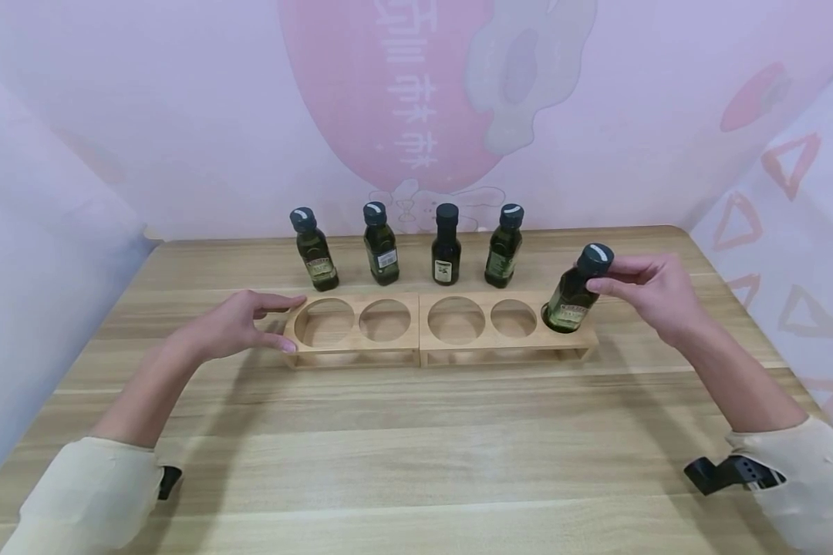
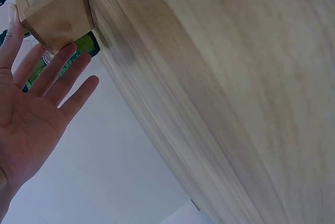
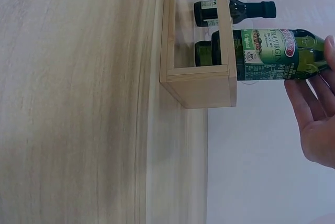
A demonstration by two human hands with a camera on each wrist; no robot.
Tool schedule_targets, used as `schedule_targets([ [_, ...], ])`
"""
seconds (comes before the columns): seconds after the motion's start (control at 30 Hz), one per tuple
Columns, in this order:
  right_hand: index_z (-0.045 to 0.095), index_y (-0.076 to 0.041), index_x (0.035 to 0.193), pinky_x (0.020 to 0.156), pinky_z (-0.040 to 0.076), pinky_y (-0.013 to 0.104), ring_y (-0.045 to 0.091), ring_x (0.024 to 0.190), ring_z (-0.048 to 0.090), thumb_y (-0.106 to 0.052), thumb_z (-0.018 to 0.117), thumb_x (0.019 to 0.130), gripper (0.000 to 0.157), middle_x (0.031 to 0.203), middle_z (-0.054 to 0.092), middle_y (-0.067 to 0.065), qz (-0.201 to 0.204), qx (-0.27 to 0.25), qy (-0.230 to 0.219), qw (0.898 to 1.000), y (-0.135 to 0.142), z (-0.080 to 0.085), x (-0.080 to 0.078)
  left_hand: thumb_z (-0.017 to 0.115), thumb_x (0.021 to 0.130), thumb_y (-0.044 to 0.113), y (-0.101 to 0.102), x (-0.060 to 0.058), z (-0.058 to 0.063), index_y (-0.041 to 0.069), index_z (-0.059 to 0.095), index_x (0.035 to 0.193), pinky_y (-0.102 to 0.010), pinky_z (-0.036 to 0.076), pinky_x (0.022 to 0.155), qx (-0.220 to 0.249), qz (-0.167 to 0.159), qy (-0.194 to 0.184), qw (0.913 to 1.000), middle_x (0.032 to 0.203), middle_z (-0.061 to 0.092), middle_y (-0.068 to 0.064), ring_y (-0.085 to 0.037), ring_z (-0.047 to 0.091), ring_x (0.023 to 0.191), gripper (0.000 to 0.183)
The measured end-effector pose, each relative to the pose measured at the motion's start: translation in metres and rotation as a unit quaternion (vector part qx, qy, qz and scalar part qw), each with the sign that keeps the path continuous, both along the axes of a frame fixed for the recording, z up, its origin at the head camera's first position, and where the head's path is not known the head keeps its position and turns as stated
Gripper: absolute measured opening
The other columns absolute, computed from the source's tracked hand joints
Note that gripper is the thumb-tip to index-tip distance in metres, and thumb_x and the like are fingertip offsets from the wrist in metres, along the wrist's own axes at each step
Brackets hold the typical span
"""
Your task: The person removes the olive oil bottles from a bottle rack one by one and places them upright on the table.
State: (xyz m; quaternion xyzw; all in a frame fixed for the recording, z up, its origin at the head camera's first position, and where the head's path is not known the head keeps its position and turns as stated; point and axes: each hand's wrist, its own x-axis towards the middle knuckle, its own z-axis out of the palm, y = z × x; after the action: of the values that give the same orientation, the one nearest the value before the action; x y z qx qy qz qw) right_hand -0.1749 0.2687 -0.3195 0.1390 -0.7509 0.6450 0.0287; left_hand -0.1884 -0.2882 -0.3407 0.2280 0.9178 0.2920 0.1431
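In the head view, a wooden bottle rack [image 1: 352, 358] with round holes stands end to end with another wooden rack [image 1: 507, 356]. My left hand [image 1: 239, 325] spans the left rack's outer end, thumb at the front corner and index finger at the back. The left wrist view has that hand [image 2: 36, 98] against the end panel [image 2: 60, 17], other fingers spread. My right hand [image 1: 655, 297] grips a green olive oil bottle [image 1: 571, 299] near its neck. The bottle leans slightly, its lower part in the rightmost hole. Its label [image 3: 267, 46] faces the right wrist camera.
Behind the racks several dark green bottles stand in a row, among them a leftmost bottle [image 1: 315, 254] and a slimmer bottle [image 1: 446, 250]. The wooden table [image 1: 416, 455] extends toward me. A printed cloth [image 1: 215, 116] hangs at the back and sides.
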Motion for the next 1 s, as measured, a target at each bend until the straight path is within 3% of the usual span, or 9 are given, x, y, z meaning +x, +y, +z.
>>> schedule_targets([
  [0.5,0.083,-0.008,0.104,0.087,0.057,0.015,0.005,0.095,0.075,0.015,0.072,0.089,0.029,0.096,0.080,-0.003,0.011,-0.065,-0.011,0.998,-0.002,0.009,-0.002,0.087,0.086,0.026,-0.001,0.001,0.000,-0.003,0.053,0.148,-0.065,0.039,0.113,0.004,-0.001,0.002,1.0000,0.149,0.054,-0.022,-0.046,0.045,0.141,0.076],
  [1.0,0.082,-0.007,0.108,0.089,0.053,0.014,0.004,0.100,0.073,0.013,0.073,0.089,0.028,0.099,0.080,-0.004,-0.004,-0.071,-0.006,0.997,0.003,0.019,-0.006,0.086,0.086,0.023,0.001,0.001,0.002,-0.006,0.052,0.147,-0.065,0.037,0.114,0.008,-0.007,-0.004,0.9999,0.149,0.053,-0.025,-0.048,0.045,0.141,0.075],
])
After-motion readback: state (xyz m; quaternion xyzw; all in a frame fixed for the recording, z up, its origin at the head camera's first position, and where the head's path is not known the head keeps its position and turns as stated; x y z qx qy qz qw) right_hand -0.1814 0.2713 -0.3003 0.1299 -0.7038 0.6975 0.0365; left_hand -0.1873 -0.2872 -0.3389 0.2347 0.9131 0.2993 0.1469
